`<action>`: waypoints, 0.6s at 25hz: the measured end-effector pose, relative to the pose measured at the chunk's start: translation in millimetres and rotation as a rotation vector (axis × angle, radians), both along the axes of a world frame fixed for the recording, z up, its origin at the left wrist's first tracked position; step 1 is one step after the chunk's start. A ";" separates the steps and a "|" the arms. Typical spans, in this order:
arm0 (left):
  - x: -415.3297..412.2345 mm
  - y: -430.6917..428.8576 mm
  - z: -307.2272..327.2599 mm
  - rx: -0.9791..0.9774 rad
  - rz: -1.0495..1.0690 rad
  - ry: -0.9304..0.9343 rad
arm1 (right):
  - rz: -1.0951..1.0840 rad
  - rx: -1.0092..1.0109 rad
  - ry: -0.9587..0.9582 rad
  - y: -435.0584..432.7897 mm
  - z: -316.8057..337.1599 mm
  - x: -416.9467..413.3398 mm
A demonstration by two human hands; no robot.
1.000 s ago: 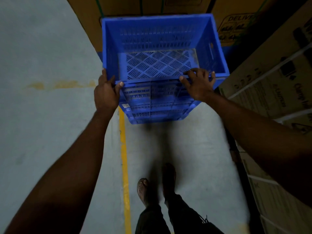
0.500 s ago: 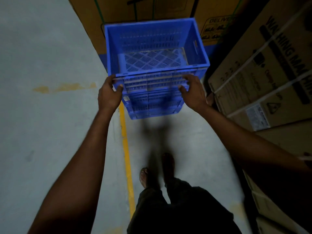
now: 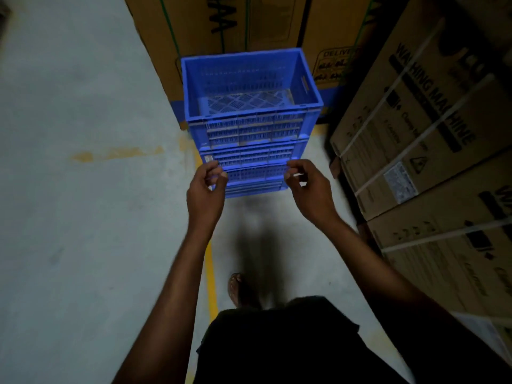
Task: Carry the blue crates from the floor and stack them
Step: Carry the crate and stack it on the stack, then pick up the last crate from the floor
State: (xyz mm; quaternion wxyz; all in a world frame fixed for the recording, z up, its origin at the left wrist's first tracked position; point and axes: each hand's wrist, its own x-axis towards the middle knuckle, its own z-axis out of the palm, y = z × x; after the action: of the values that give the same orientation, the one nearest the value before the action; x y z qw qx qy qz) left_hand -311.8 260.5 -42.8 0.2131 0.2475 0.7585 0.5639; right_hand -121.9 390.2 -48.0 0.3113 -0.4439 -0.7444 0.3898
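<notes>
broadly, tall cardboard cartons [image 3: 432, 139] wall in the back and right of a concrete floor [image 3: 69, 106]. the stack of blue crates [image 3: 249, 156] stands on that floor in the corner they make, just beside both rows. i judge it was put there to keep out of the walkway. the top crate [image 3: 250, 128] sits square and empty on those below. the left hand [image 3: 206, 189] and right hand [image 3: 310, 189] hover before the stack's lower front, fingers loosely curled and gripping nothing. whether any fingertip brushes the plastic i cannot tell. a yellow line [image 3: 211, 273] runs underfoot beside one sandalled foot [image 3: 235, 289]. counted: one stack; at least three crates, perhaps four; two hands; at least four cartons; one line.
</notes>
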 end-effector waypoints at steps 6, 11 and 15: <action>93.8 -66.1 26.6 0.037 0.013 -0.032 | 0.013 -0.053 0.096 -81.4 29.9 75.9; 163.0 -110.9 33.9 0.044 -0.057 -0.053 | -0.048 -0.073 0.129 -132.6 39.7 139.9; 195.3 -144.1 39.7 0.036 -0.133 -0.047 | -0.106 -0.101 0.145 -175.8 49.8 181.0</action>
State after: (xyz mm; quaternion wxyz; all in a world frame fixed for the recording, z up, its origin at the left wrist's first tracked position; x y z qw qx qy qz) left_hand -116.5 116.4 -3.1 0.2634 0.2882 0.7248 0.5676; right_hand 59.1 214.4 1.8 0.3617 -0.4683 -0.6749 0.4409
